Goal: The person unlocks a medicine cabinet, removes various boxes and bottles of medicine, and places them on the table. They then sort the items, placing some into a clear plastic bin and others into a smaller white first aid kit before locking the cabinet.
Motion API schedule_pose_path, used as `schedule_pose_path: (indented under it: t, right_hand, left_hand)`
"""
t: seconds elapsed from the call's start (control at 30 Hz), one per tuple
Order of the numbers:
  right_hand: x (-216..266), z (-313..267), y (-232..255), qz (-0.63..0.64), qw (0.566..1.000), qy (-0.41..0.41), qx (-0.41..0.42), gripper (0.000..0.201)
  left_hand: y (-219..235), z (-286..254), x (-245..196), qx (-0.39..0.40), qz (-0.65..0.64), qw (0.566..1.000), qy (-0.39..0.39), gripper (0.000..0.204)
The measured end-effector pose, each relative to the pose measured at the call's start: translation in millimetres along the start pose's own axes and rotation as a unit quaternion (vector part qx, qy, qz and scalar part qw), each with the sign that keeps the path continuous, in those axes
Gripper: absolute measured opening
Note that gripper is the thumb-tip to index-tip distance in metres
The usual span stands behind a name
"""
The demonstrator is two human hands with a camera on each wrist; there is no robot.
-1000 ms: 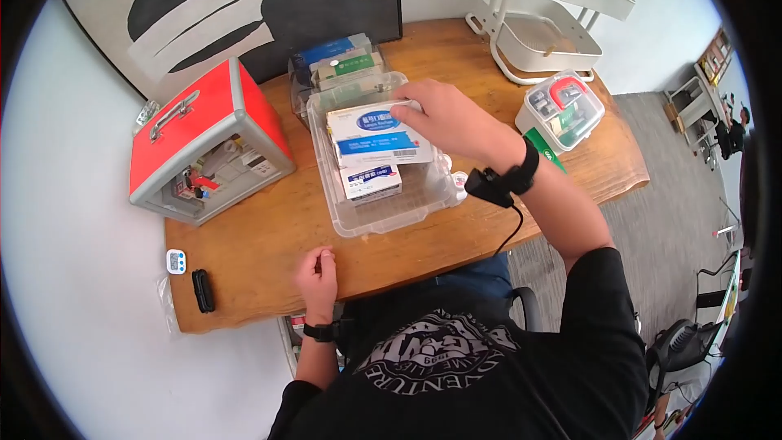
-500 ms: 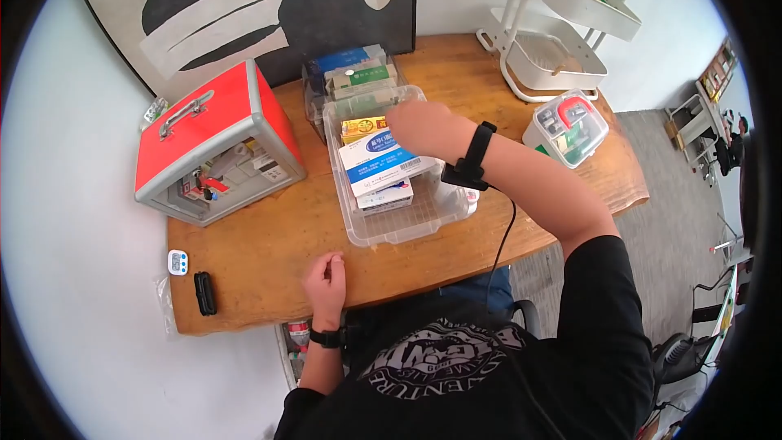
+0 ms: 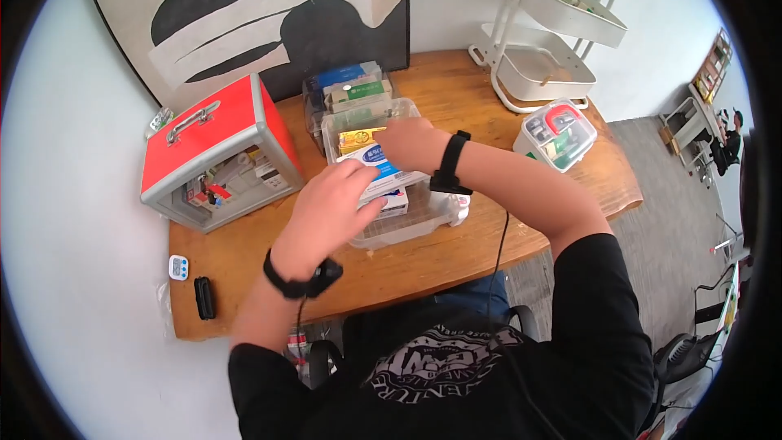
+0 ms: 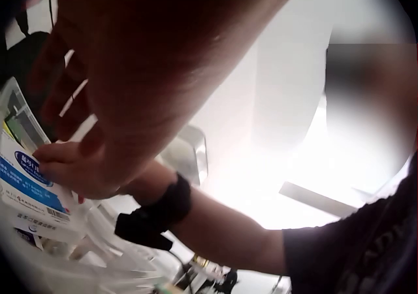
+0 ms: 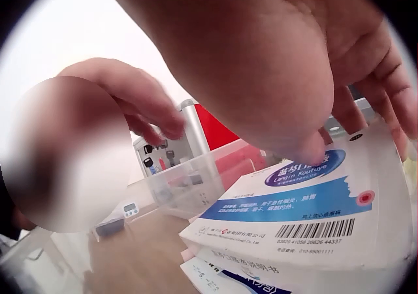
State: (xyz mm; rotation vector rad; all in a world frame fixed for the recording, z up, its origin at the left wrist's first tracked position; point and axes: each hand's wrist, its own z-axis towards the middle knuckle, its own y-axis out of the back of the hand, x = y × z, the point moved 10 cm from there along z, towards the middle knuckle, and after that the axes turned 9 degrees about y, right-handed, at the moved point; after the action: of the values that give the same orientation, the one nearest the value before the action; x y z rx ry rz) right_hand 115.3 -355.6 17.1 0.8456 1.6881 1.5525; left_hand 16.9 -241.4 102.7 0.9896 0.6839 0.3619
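White carton within a clear bin on the desk; clock directions are read from the carton in the head view. The right hand, at 1 o'clock, is clamped on the carton, thumb on its top face. The left hand, at 8 o'clock, holds nothing, its fingers apart. Sound handling would probably mean a light, broad pinch, since thin card may dent, with the left hand steadying the opposite edge. The carton bears a blue band, a dark-blue oval lettered "Lanqin Koufuye", a barcode and a red-ringed mark. It partly covers a second white box toward 5 o'clock; a yellow box lies at 11 o'clock.
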Motion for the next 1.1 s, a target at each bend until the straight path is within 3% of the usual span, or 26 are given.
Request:
schedule_pose_path:
  t: [0.03,0.1,0.2,0.23,0.33,0.43,0.67,0.77,0.97,1.07,1.1]
  right_hand:
    - [2.5,2.5,-0.1,-0.019,1.0,-0.004,0.019,0.023]
    - [12.1,3.1,4.3,-0.13,0.991,0.031,0.023,0.023]
    - [1.5,13.4,11.2,-0.094,0.995,0.019,-0.028,0.024]
    - [-9.6,23.7,2.2,-0.016,1.0,0.007,0.017,0.023]
    - [-26.7,41.7,-8.1,0.012,0.999,0.033,-0.032,0.021]
    - [-30.3,44.9,-2.8,0.033,0.997,0.059,-0.027,0.02]
    - [-31.7,54.1,-8.3,-0.004,0.996,0.081,-0.021,0.021]
    - [-27.8,50.7,-11.7,-0.003,0.996,0.082,0.022,0.023]
    - [-25.6,49.8,0.2,-0.027,0.996,0.089,-0.01,0.017]
    - [-33.0,27.2,42.0,-0.04,0.998,0.046,-0.036,0.022]
    - [-39.0,16.4,61.2,-0.004,0.996,0.015,-0.086,0.024]
  left_hand:
    - [-5.6,16.2,3.8,-0.002,-0.002,1.0,-0.005,0.037]
    - [-67.4,32.1,38.4,0.241,0.169,0.951,0.093,0.047]
    - [-95.0,50.4,56.0,0.269,0.194,0.935,0.122,0.055]
    - [-98.6,54.5,58.5,0.277,0.189,0.935,0.115,0.058]
    - [-98.9,58.3,62.5,0.272,0.205,0.935,0.101,0.061]
    - [-95.9,60.9,65.4,0.263,0.195,0.941,0.084,0.065]
    - [-90.9,53.4,55.8,0.251,0.172,0.951,0.057,0.068]
    - [-88.9,45.8,50.0,0.254,0.171,0.951,0.04,0.074]
    - [-85.7,47.0,46.8,0.242,0.166,0.955,0.039,0.082]
    - [-90.0,53.8,52.9,0.268,0.183,0.944,0.058,0.09]
    - [-94.0,56.8,55.8,0.278,0.206,0.937,0.046,0.095]
